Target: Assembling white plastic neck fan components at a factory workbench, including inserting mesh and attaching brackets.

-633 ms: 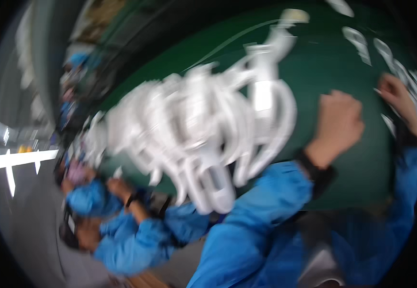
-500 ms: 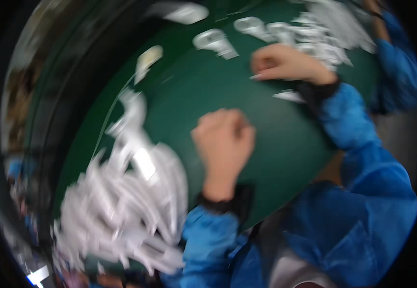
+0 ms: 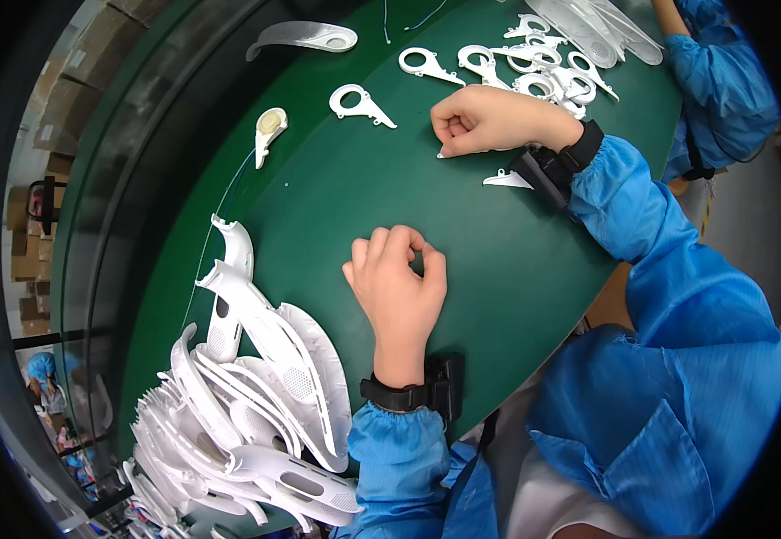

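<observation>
My left hand rests over the green table, its fingers curled and thumb meeting the index finger; whatever might lie inside is hidden. Farther right, my right hand is closed in a loose fist, a tiny white tip showing at its fingertips that I cannot make out. Under my right wrist sits a white pointed plastic part, half covered. Beyond that hand lie a white ring-shaped part with a pointed tail, a second such part and a heap of similar rings.
Long curved white plastic shells pile up at the left. A white part with a yellowish disc lies on a dark green strip with a thin cable. A curved shell lies at the far side. Another person's blue sleeve is at upper right.
The view has swung a little and become sharp; table things and both hands sit farther left in it. Both hands keep nearly the same curled pose.
</observation>
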The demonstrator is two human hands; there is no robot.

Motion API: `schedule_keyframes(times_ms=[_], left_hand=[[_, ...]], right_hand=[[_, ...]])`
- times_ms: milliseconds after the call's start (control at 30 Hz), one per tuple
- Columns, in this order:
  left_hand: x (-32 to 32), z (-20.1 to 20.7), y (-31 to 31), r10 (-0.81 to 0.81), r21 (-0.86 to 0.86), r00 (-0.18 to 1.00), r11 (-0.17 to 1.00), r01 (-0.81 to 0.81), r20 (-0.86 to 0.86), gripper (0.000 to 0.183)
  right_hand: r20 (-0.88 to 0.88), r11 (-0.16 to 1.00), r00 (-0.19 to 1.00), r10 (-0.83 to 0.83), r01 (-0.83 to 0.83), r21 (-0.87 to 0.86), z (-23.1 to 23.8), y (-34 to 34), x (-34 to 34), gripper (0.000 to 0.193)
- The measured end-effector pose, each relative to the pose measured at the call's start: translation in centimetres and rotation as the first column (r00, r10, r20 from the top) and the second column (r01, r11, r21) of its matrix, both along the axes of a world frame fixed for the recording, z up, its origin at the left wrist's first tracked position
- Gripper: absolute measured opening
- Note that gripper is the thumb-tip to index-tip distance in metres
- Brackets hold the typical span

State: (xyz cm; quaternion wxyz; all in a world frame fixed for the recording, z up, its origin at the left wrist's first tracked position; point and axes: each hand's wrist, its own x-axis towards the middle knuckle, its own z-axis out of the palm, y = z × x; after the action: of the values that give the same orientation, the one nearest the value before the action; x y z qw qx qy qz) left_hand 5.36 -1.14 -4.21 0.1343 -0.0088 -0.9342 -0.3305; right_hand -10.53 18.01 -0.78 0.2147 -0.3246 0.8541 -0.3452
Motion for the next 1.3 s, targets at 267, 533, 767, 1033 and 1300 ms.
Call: schedule_keyframes(times_ms=[267, 533, 767, 1033, 1300], left_hand=[[0.1, 0.0, -0.1, -0.002, 0.007, 1.0, 1.0, 0.002, 0.013, 0.007], [0.0, 0.1, 0.1, -0.009, 0.018, 1.0, 1.0, 0.009, -0.001, 0.008], [0.1, 0.1, -0.1, 0.003, -0.011, 1.0, 1.0, -0.003, 0.025, 0.008], [0.2, -0.2, -0.3, 0.019, 0.016, 0.999, 1.0, -0.019, 0.027, 0.008], [-0.1, 0.2, -0.6, -0.023, 0.092, 1.0, 0.996, 0.024, -0.006, 0.018]], right_hand=[[-0.017, 1.0, 1.0, 0.001, -0.001, -0.013, -0.1, -0.2, 0.2, 0.022], [-0.042, 0.999, 0.999, 0.007, -0.006, 0.032, 0.3, 0.1, 0.2, 0.02], [-0.035, 1.0, 0.999, 0.022, -0.023, -0.014, -0.3, -0.1, 0.3, 0.02], [-0.016, 0.998, 0.999, -0.047, 0.046, -0.048, -0.1, -0.4, -0.2, 0.014], [-0.35, 1.0, 0.936, -0.016, 0.02, 0.009, 2.3, -4.7, -1.3, 0.044]])
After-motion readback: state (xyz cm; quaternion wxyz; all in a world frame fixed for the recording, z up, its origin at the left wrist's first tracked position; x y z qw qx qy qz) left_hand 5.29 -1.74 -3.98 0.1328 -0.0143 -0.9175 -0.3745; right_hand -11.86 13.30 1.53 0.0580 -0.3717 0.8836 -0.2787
